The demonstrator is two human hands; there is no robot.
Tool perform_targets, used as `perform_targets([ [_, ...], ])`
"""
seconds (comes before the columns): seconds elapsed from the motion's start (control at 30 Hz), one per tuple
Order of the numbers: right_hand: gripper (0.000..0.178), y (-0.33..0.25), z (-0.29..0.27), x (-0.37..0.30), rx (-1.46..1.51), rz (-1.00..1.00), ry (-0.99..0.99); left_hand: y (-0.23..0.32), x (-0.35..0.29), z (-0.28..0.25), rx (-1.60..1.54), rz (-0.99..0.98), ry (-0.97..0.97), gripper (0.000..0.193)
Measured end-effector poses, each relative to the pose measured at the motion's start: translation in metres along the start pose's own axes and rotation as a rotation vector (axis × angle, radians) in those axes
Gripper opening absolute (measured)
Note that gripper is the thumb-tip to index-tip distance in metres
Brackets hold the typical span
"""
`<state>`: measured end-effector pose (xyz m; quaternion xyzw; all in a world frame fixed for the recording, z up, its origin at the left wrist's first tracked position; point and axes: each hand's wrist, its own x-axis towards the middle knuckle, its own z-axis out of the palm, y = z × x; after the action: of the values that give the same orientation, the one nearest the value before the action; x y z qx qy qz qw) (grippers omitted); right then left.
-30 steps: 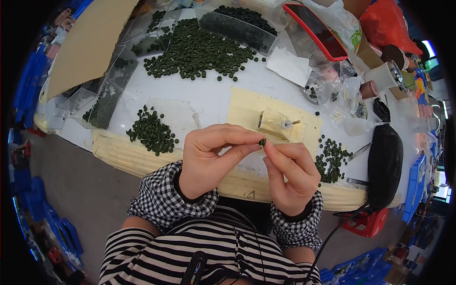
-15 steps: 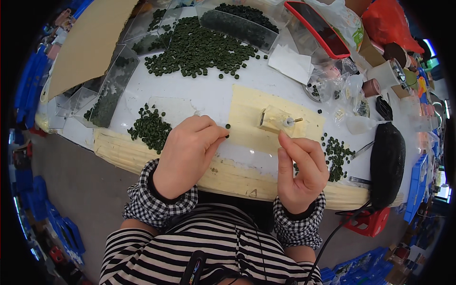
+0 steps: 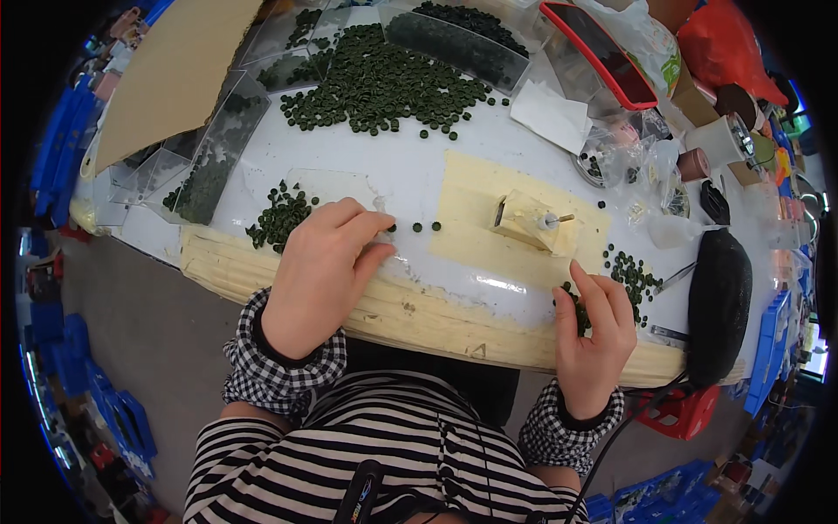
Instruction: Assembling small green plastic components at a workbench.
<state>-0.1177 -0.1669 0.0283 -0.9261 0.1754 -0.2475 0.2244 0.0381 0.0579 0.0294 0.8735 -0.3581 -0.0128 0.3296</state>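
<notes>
My left hand [image 3: 319,275] rests over the near part of the white tabletop, thumb and index finger apart. Its index fingertip touches or nearly touches a small dark green round piece [image 3: 391,228]. Two similar pieces [image 3: 436,226] lie just right of it. My right hand [image 3: 598,341] is at the near right, thumb and fingers spread beside a small cluster of green pieces [image 3: 583,320], partly hidden by the fingers. Between the hands, farther back, a cream block [image 3: 524,223] with a thin metal pin [image 3: 566,217] stands on a yellow sheet [image 3: 463,188].
A large heap of green pieces [image 3: 367,83] lies at the back, near clear trays [image 3: 458,44]. A smaller heap [image 3: 279,217] sits left of my left hand. At right are tweezers [image 3: 679,276] and a black pouch [image 3: 720,297]. A red-cased phone [image 3: 602,57] leans at the back.
My left hand has shifted left and its pinch has opened. My right hand has moved from beside the block, right and nearer, to the small cluster. The whole view has shifted slightly.
</notes>
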Motion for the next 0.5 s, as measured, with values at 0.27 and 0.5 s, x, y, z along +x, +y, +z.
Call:
perform_targets([
  [0.27, 0.024, 0.0, 0.0, -0.007, -0.011, -0.117, -0.149, -0.003, 0.017, 0.023, -0.06, 0.067, 0.24, 0.017],
  [0.5, 0.026, 0.001, -0.003, -0.005, 0.019, -0.152, -0.054, -0.007, -0.017, -0.028, 0.231, 0.007, 0.058, 0.025],
])
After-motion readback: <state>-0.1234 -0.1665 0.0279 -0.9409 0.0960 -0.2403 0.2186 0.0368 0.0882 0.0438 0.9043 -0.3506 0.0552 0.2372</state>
